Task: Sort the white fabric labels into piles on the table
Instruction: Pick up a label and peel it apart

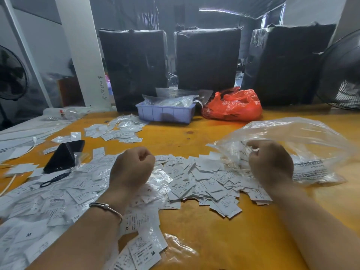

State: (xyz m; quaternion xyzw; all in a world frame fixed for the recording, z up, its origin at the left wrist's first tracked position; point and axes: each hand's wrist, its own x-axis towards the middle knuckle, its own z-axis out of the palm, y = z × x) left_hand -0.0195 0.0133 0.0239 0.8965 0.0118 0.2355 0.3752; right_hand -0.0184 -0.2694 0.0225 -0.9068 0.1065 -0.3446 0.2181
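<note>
Many white fabric labels point(206, 180) lie in a loose heap across the middle of the yellow table point(224, 240), with more spread at the left point(39, 207) and a smaller pile point(116, 131) further back. My left hand point(134, 166) hovers over the heap as a closed fist; nothing shows in it. My right hand point(270, 162) grips the mouth of a large clear plastic bag point(303, 141) at the right, which has labels inside.
A black phone point(64, 155) and a dark ring clip point(52, 181) lie at the left among labels. A lilac tray point(165, 113) with clear bags, a red plastic bag point(233, 105) and three black-wrapped bundles point(206, 59) stand at the back. Fans flank both sides.
</note>
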